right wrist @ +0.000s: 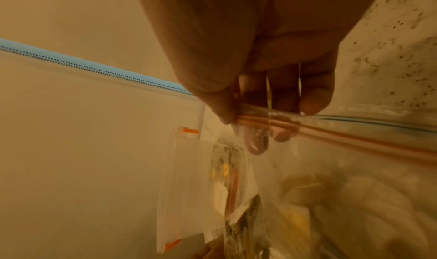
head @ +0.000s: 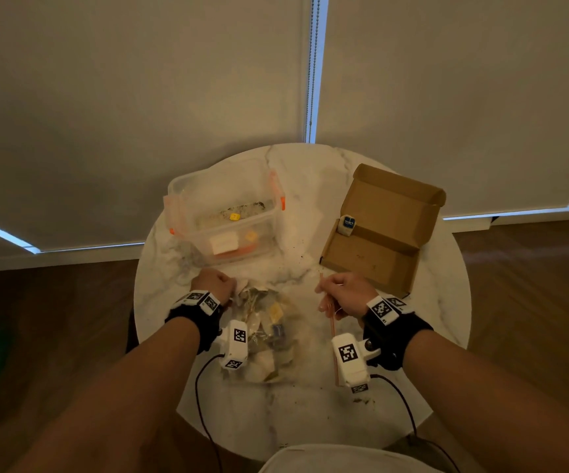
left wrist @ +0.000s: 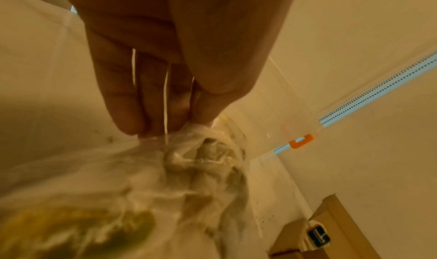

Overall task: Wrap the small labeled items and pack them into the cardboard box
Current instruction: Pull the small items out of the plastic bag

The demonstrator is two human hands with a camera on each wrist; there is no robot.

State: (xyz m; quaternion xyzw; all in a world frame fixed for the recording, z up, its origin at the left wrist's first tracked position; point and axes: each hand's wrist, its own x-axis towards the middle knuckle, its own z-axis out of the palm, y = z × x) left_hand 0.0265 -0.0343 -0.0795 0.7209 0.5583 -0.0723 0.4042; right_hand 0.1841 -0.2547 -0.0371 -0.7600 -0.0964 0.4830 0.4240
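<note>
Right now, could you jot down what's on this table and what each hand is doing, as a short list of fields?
Table: round marble table
Left hand: grips one edge of the clear zip bag
Right hand: pinches the bag's zip strip
Bag contents: small wrapped bits, blurred
Cardboard box: open, blue labeled item at its left edge
Plastic tub: open, behind the bag

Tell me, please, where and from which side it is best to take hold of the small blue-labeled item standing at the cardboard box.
Probably pinch the small blue-labeled item from above, across its two side faces. It stands upright on its end at the left edge of the open cardboard box, so its top and sides are free, while the bottom is not.
</note>
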